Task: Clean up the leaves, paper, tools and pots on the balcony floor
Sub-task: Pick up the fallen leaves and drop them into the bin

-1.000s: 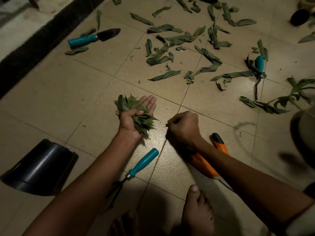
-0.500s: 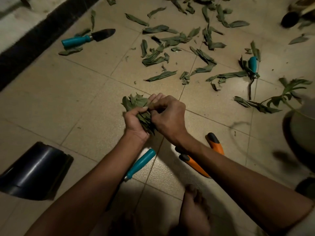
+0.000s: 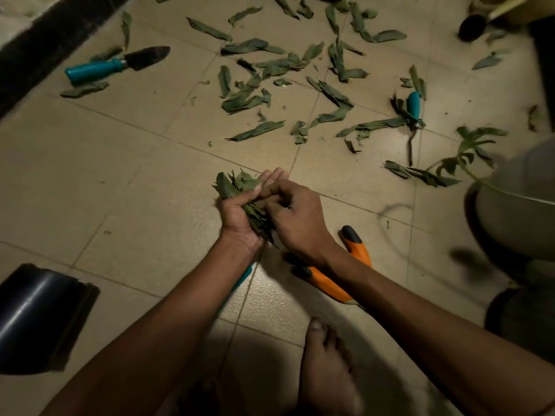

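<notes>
My left hand (image 3: pixel 237 219) grips a bunch of green leaves (image 3: pixel 235 183) above the tiled floor. My right hand (image 3: pixel 295 217) presses against that bunch from the right, fingers curled onto the leaves. Several loose leaves (image 3: pixel 255 97) lie scattered on the tiles beyond. A teal-handled trowel (image 3: pixel 114 64) lies far left. Another teal-handled tool (image 3: pixel 413 115) lies far right among leaves. Orange-handled shears (image 3: pixel 339 280) lie under my right forearm. A third teal handle (image 3: pixel 244 276) peeks out beside my left forearm. A black pot (image 3: pixel 39 313) lies on its side at the lower left.
A grey pot (image 3: pixel 516 211) with a leafy plant (image 3: pixel 471 148) stands at the right edge. A dark step (image 3: pixel 45 37) runs along the upper left. My bare foot (image 3: pixel 327 367) rests at the bottom. A small dark object (image 3: pixel 470 27) sits far upper right.
A second ago my right hand was a fist on the floor, apart from the bunch. It has moved left onto the leaves held in my left hand, which closed tighter.
</notes>
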